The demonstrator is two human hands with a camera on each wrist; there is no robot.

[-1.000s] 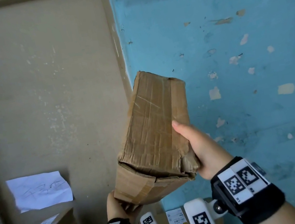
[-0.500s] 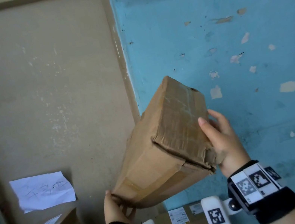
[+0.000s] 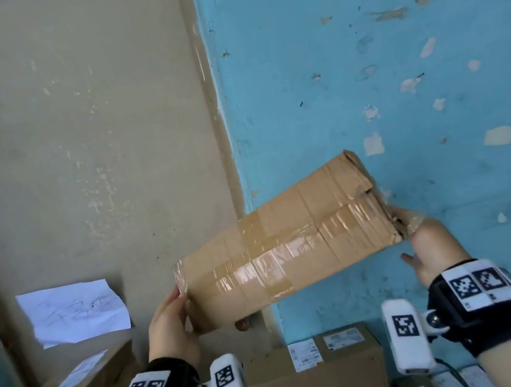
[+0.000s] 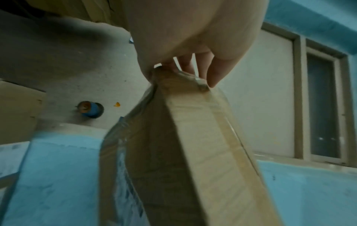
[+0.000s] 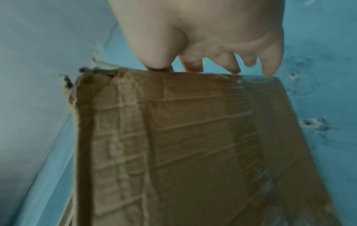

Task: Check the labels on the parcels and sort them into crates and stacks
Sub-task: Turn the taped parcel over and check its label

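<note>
Between both hands, taped parcel (image 3: 285, 246): left hand (image 3: 172, 327) and right hand (image 3: 427, 245) curled gripping ends.

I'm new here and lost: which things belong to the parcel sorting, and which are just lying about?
Job: taped parcel held between left hand and right hand; labelled boxes below.
Lying about: handwritten paper; blue roll.

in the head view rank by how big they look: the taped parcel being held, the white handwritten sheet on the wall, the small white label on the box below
1. taped parcel, nearest the camera, so flattered
2. handwritten sheet
3. small white label
</note>
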